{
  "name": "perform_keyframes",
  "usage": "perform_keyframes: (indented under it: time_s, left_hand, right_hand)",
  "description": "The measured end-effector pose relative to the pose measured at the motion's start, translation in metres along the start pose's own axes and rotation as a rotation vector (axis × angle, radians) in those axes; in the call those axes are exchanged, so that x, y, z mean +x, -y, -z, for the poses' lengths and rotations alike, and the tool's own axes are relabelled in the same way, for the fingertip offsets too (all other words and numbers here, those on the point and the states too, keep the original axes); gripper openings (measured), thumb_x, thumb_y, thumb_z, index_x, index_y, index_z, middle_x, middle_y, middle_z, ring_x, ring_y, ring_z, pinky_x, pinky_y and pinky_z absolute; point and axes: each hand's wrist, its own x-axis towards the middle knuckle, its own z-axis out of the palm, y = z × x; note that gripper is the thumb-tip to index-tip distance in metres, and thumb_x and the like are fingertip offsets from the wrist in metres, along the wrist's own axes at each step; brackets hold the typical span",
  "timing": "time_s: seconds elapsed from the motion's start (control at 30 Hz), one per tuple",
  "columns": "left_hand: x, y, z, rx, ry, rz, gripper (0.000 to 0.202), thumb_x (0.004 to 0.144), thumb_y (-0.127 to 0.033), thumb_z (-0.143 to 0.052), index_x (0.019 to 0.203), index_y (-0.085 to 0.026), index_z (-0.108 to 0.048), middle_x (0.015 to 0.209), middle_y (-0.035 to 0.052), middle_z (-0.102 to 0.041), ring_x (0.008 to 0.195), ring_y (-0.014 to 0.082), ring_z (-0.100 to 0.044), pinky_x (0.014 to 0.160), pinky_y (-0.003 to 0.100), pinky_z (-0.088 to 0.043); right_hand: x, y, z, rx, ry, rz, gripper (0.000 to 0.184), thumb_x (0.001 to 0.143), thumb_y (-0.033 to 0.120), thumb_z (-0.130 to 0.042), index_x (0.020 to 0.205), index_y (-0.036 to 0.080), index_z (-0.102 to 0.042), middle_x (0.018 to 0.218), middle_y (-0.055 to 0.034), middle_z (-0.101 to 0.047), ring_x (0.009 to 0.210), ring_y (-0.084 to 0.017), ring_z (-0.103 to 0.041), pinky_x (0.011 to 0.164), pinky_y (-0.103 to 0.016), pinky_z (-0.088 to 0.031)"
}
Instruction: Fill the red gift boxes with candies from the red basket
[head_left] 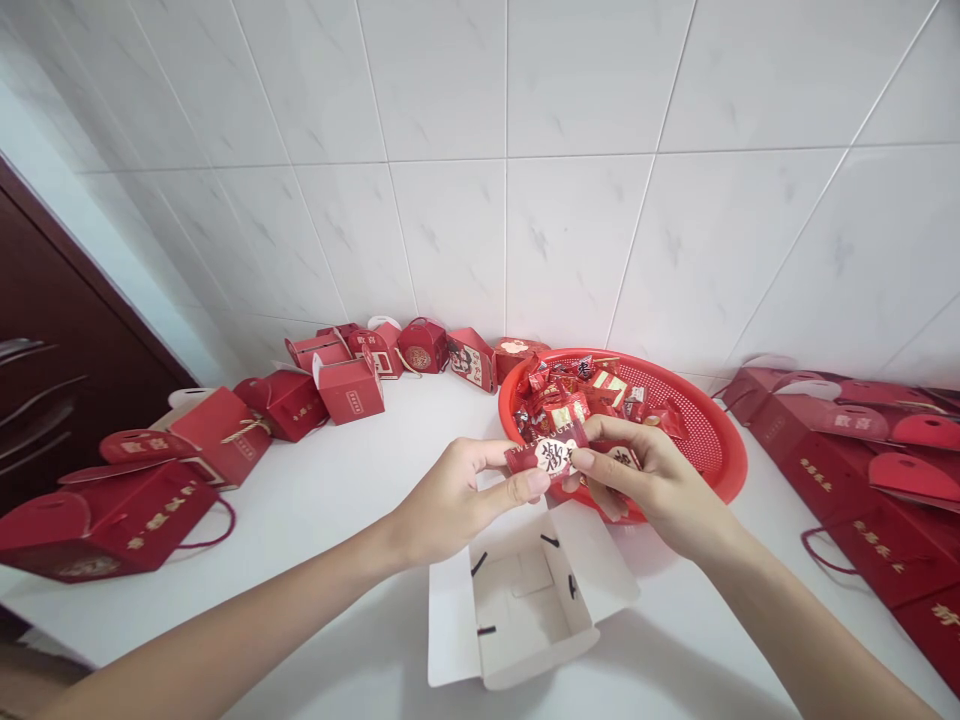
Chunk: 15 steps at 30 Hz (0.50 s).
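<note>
While both hands, left hand [457, 500] and right hand [645, 480], pinch a red candy packet [551, 455] right above the open white box [525, 600], looks like filling's underway, and next it'd need lowering inside, clear of the flaps.

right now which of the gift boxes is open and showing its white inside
The open box on the counter right below both hands, flaps spread, white inside facing up. The red boxes along the wall and at right show only their red outsides.
</note>
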Motion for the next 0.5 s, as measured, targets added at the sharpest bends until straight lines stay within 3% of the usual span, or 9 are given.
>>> perform_keyframes:
  time_s: [0.13,0.23,0.5]
  left_hand:
    - [0.0004,-0.0011,0.0005,0.018,0.005,0.001,0.027,0.095,-0.039,-0.062,0.101,-0.019,-0.080,0.086,0.0051,-0.073,0.084,0.0204,-0.065,0.078,0.029,-0.053]
    - [0.0000,-0.0016,0.0010,0.013,0.023,0.010,0.028,0.095,-0.041,-0.062,0.103,-0.019,-0.079,0.093,0.0062,-0.074,0.084,0.0195,-0.063,0.076,0.028,-0.052]
    - [0.0004,0.0003,0.0022,-0.030,0.049,0.031,0.029,0.096,-0.039,-0.063,0.109,-0.019,-0.079,0.102,0.0067,-0.076,0.086,0.0187,-0.063,0.078,0.029,-0.052]
  right_hand:
    - [0.0001,-0.0010,-0.0002,0.018,0.008,-0.019,0.032,0.084,0.047,-0.074,0.085,0.020,-0.057,0.054,0.0061,-0.050,0.045,-0.007,-0.037,0.044,-0.024,-0.020]
    - [0.0002,-0.0014,-0.0012,0.041,0.017,-0.033,0.036,0.082,0.050,-0.075,0.086,0.020,-0.056,0.059,0.0040,-0.055,0.045,-0.007,-0.038,0.044,-0.025,-0.019]
    - [0.0002,-0.0029,-0.0013,0.093,0.033,-0.048,0.035,0.083,0.048,-0.075,0.087,0.020,-0.055,0.053,0.0065,-0.050,0.045,-0.008,-0.038,0.045,-0.025,-0.018]
